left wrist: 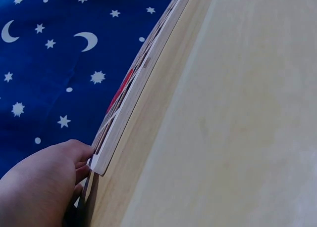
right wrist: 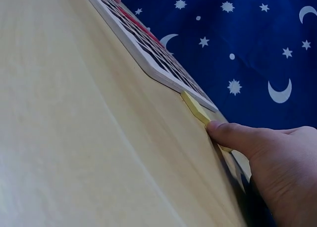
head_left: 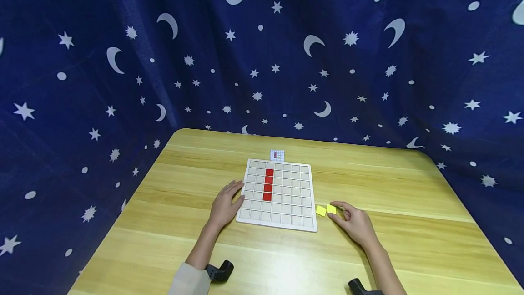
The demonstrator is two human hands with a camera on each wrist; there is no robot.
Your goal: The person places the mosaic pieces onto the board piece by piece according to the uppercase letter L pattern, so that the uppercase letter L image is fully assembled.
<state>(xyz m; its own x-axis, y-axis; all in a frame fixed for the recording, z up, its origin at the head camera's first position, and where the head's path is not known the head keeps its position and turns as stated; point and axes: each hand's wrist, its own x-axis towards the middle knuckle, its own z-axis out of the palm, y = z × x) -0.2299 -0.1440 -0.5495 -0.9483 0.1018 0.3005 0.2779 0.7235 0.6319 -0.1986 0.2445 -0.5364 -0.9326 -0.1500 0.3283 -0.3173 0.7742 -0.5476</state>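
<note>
A white grid board [head_left: 276,227] lies on the table with a column of several red square tiles [head_left: 268,187] in its cells. My left hand [head_left: 223,204] rests at the board's left edge, its fingers loosely extended and fingertips at the rim; the left wrist view has the thumb [left wrist: 79,149] right at a corner. To the right of the board are two yellow square tiles [head_left: 321,211]. My right hand [head_left: 355,223] pinches the one farther from the board between thumb and index finger. In the right wrist view the nearer yellow tile [right wrist: 194,107] shows beside the board, ahead of the thumb.
Behind the board's far edge lies a small printed grid card [head_left: 277,155] with a coloured pattern. The wooden table [head_left: 196,158] reaches back to a dark blue curtain [head_left: 282,49] with moons and stars. Each wrist wears a black device [head_left: 221,271].
</note>
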